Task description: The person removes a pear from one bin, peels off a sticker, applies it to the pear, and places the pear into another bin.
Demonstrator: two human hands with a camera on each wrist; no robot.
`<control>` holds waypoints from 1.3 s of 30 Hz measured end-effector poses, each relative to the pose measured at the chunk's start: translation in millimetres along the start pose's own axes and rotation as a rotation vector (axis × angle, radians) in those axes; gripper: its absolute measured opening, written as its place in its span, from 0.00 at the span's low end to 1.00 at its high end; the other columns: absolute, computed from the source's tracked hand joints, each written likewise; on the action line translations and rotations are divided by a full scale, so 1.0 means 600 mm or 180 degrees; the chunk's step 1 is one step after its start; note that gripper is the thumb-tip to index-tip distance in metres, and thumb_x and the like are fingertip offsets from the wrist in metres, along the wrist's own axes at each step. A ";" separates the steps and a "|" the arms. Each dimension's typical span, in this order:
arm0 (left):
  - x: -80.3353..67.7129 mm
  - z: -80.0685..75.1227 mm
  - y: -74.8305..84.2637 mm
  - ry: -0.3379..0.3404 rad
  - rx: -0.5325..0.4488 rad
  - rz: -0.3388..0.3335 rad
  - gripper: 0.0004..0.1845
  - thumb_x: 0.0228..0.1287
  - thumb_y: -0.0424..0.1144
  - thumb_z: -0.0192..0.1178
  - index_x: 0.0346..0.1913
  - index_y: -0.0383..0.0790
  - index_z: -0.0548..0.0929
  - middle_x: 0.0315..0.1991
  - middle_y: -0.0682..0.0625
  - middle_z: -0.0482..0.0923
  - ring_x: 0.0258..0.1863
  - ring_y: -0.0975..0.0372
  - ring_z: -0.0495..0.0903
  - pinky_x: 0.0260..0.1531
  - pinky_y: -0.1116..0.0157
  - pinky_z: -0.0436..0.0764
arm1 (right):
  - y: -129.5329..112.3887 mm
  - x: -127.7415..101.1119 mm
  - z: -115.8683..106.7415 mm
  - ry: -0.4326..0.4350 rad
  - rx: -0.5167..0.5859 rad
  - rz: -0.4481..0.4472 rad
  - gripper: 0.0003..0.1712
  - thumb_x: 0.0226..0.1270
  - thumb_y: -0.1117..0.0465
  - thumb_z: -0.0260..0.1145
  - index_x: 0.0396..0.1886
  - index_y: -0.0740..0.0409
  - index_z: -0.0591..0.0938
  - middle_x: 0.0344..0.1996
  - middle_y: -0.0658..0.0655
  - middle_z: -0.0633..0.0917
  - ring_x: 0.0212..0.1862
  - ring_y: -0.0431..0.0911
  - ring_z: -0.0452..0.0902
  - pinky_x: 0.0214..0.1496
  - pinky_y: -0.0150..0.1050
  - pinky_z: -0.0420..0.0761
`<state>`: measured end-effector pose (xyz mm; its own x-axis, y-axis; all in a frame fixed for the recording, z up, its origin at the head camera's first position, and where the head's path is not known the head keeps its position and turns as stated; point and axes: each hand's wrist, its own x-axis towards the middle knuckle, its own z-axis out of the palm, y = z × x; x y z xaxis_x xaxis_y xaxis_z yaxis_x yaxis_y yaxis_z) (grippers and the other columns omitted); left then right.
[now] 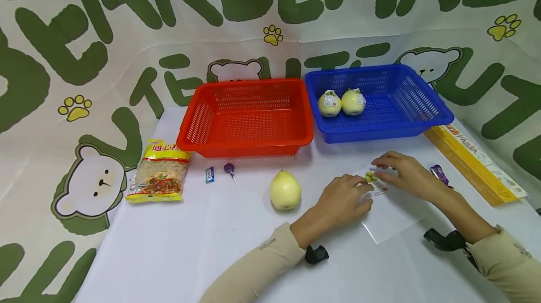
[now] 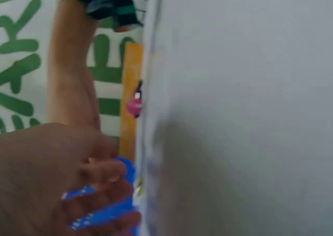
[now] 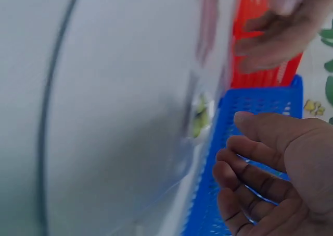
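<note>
A clear plastic bag or sheet (image 1: 390,221) lies flat on the white table, with a small printed label (image 1: 379,189) and a little clump of yellow-green pieces (image 1: 370,177) near its far end. I cannot tell what the pieces are. My left hand (image 1: 346,202) is just left of the clump, its fingers loosely bent and blurred in the left wrist view. On the other side my right hand (image 1: 403,176) hovers with relaxed, parted fingers and nothing in its grasp, as the right wrist view shows. Left of my left hand stands a yellow pear (image 1: 285,191).
Behind stand a red basket (image 1: 249,150) and a blue basket (image 1: 380,131) holding two labelled pears (image 1: 341,103). Leftward lie a noodle packet (image 1: 159,171), a small blue packet (image 1: 209,174) and a lollipop (image 1: 229,168). At right are a purple-wrapped sweet (image 1: 440,174) and a yellow pasta box (image 1: 477,162).
</note>
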<state>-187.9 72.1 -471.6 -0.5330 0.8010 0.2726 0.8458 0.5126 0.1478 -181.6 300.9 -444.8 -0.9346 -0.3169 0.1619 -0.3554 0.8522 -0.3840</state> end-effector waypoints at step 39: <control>-0.153 -0.162 -0.128 0.0494 -0.3282 -0.1416 0.02 0.64 0.38 0.68 0.36 0.44 0.88 0.28 0.55 0.84 0.30 0.61 0.80 0.33 0.66 0.79 | -0.205 0.090 -0.017 -0.0234 0.2013 -0.0106 0.08 0.69 0.62 0.69 0.45 0.57 0.83 0.39 0.53 0.83 0.43 0.48 0.76 0.45 0.33 0.78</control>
<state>-201.5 -70.8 -415.6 -0.8432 0.5274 0.1045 0.2343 0.1855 0.9543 -188.0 183.0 -379.7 -0.9136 -0.3858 0.1286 -0.3041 0.4381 -0.8459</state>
